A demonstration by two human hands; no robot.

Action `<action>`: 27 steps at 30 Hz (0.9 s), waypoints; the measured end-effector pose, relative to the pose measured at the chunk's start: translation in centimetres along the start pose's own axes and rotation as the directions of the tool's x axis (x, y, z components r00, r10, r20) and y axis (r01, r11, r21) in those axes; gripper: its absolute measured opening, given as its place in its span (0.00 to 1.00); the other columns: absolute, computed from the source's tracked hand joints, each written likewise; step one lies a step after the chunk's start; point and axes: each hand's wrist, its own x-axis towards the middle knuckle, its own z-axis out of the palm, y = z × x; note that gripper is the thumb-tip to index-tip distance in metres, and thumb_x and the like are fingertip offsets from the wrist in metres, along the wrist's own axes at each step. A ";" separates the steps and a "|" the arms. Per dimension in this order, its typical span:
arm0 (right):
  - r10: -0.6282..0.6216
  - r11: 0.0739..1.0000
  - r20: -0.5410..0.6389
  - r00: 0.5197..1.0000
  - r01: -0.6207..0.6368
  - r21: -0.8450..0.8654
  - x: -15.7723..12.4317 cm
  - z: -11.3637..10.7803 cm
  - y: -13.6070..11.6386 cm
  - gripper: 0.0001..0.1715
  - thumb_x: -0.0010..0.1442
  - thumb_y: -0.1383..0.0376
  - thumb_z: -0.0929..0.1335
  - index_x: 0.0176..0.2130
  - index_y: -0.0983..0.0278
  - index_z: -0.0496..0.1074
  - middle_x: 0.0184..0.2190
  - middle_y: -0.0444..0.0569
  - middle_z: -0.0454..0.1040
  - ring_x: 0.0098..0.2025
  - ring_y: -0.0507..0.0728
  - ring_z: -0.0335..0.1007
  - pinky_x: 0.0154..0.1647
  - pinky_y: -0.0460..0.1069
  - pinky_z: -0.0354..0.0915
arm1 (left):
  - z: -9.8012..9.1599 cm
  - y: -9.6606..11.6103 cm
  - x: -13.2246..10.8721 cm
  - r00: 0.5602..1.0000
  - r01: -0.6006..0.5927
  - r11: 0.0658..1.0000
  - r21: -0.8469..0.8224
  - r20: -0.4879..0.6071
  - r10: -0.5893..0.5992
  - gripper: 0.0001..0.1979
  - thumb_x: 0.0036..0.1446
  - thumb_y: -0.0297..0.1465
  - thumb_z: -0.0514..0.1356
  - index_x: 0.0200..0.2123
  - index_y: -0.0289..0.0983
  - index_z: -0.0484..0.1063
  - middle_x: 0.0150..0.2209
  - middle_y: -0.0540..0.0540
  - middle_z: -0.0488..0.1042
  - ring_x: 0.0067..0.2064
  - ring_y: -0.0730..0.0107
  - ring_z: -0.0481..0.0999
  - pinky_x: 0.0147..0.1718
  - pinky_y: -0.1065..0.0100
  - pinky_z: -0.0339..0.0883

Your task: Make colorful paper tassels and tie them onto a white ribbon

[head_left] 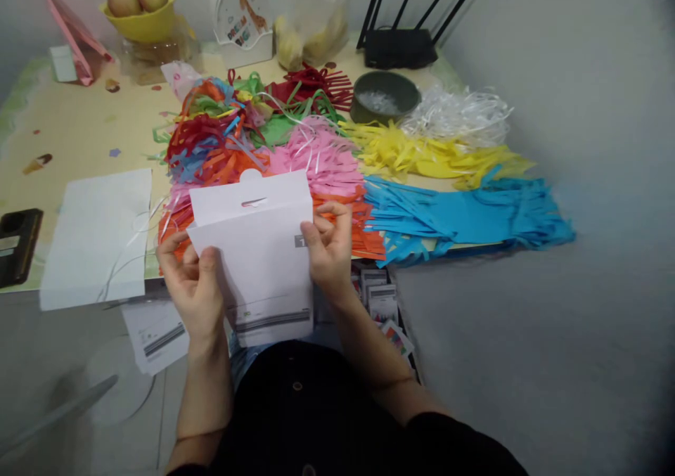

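A white paper packet with a folded top flap and a hang slot is held upright in front of my body. Pinched at its left edge is my left hand, thumb on the near face. My right hand grips the right edge, its thumb beside a small grey printed mark. Behind the packet lie pink tissue fringe and orange tissue fringe, partly covered by it. Blue tissue fringe spreads to the right, with yellow tissue fringe above it.
A white sheet and a phone lie at left. Farther back stand a dark bowl, clear stringy strands, a black router and a yellow fruit bowl. Printed packets sit below the table edge.
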 end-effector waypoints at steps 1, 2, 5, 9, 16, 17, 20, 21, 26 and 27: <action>0.000 1.000 -0.017 1.000 0.000 -0.016 -0.2 0.0 0.0 0.24 0.62 0.47 0.67 0.45 0.57 0.54 0.25 0.38 0.67 0.24 0.50 0.65 0.26 0.46 0.62 | 0.1 0.2 0.3 1.000 0.016 1.000 -0.016 -0.018 -0.016 0.22 0.52 0.42 0.71 0.44 0.39 0.68 0.30 0.53 0.74 0.29 0.76 0.72 0.32 0.74 0.65; -0.004 0.999 -0.036 0.999 0.003 -0.032 -0.4 0.0 -0.1 0.23 0.62 0.47 0.67 0.44 0.58 0.55 0.24 0.37 0.66 0.23 0.50 0.64 0.26 0.46 0.61 | 0.2 0.3 0.6 0.999 0.037 0.999 -0.026 -0.029 -0.038 0.22 0.50 0.43 0.72 0.41 0.39 0.68 0.26 0.56 0.70 0.26 0.78 0.69 0.30 0.74 0.63; -0.020 0.998 -0.095 0.995 0.014 -0.063 -0.8 -0.1 -0.3 0.21 0.62 0.48 0.67 0.43 0.58 0.58 0.23 0.38 0.64 0.24 0.50 0.66 0.28 0.46 0.63 | 0.4 0.4 1.0 0.994 0.078 0.996 -0.048 -0.072 -0.081 0.23 0.44 0.43 0.74 0.34 0.39 0.66 0.24 0.57 0.66 0.26 0.77 0.69 0.31 0.72 0.65; -0.058 0.997 -0.191 0.980 0.047 -0.064 -1.1 0.0 -0.4 0.17 0.61 0.52 0.70 0.39 0.59 0.62 0.27 0.42 0.70 0.29 0.51 0.71 0.31 0.46 0.66 | 0.4 0.2 1.1 0.989 0.083 0.995 -0.064 -0.116 -0.090 0.22 0.41 0.39 0.74 0.27 0.39 0.63 0.29 0.53 0.71 0.31 0.74 0.72 0.35 0.70 0.67; -0.062 0.994 -0.215 0.975 0.079 0.072 -1.2 -0.4 -0.1 0.13 0.58 0.60 0.73 0.34 0.62 0.67 0.28 0.41 0.70 0.31 0.49 0.68 0.34 0.45 0.65 | 0.3 -0.1 1.0 0.968 0.184 0.963 -0.197 -0.134 -0.212 0.20 0.37 0.37 0.75 0.21 0.36 0.66 0.21 0.56 0.67 0.24 0.81 0.64 0.27 0.74 0.60; -0.042 0.996 -0.209 0.977 0.058 0.074 -1.2 -0.5 -0.1 0.13 0.58 0.60 0.73 0.33 0.62 0.67 0.28 0.41 0.69 0.30 0.49 0.68 0.33 0.45 0.65 | 0.3 -0.1 1.0 0.967 0.186 0.960 -0.210 -0.133 -0.216 0.20 0.37 0.37 0.75 0.20 0.35 0.66 0.20 0.55 0.67 0.23 0.81 0.64 0.26 0.74 0.59; -0.001 0.999 -0.198 0.980 0.012 0.051 -1.3 -0.7 -0.1 0.14 0.58 0.58 0.73 0.33 0.62 0.66 0.26 0.41 0.68 0.29 0.49 0.66 0.32 0.45 0.64 | 0.2 0.0 0.9 0.970 0.178 0.959 -0.219 -0.127 -0.209 0.20 0.38 0.37 0.76 0.19 0.35 0.68 0.21 0.54 0.68 0.24 0.80 0.65 0.27 0.74 0.59; 0.001 0.999 -0.199 0.980 0.009 0.049 -1.3 -0.7 -0.1 0.14 0.57 0.58 0.73 0.33 0.61 0.66 0.26 0.41 0.68 0.28 0.49 0.66 0.31 0.45 0.64 | 0.1 0.0 0.8 0.971 0.169 0.962 -0.214 -0.129 -0.199 0.20 0.38 0.37 0.76 0.20 0.35 0.68 0.21 0.54 0.69 0.24 0.80 0.65 0.27 0.73 0.60; 0.029 0.996 -0.174 0.984 -0.013 0.093 -1.6 -0.9 -0.2 0.15 0.57 0.60 0.73 0.44 0.60 0.71 0.32 0.43 0.76 0.32 0.51 0.72 0.35 0.46 0.67 | -0.1 0.1 0.4 0.975 0.147 0.967 -0.209 -0.136 -0.178 0.18 0.39 0.36 0.77 0.22 0.36 0.70 0.21 0.55 0.71 0.24 0.79 0.67 0.27 0.74 0.62; 0.040 0.995 -0.167 0.985 -0.024 0.095 -1.7 -0.9 -0.2 0.17 0.58 0.59 0.73 0.46 0.60 0.72 0.33 0.44 0.77 0.33 0.51 0.73 0.36 0.46 0.68 | -0.2 0.2 0.4 0.974 0.141 0.967 -0.213 -0.144 -0.174 0.18 0.39 0.35 0.77 0.23 0.36 0.71 0.22 0.55 0.71 0.24 0.79 0.68 0.27 0.74 0.63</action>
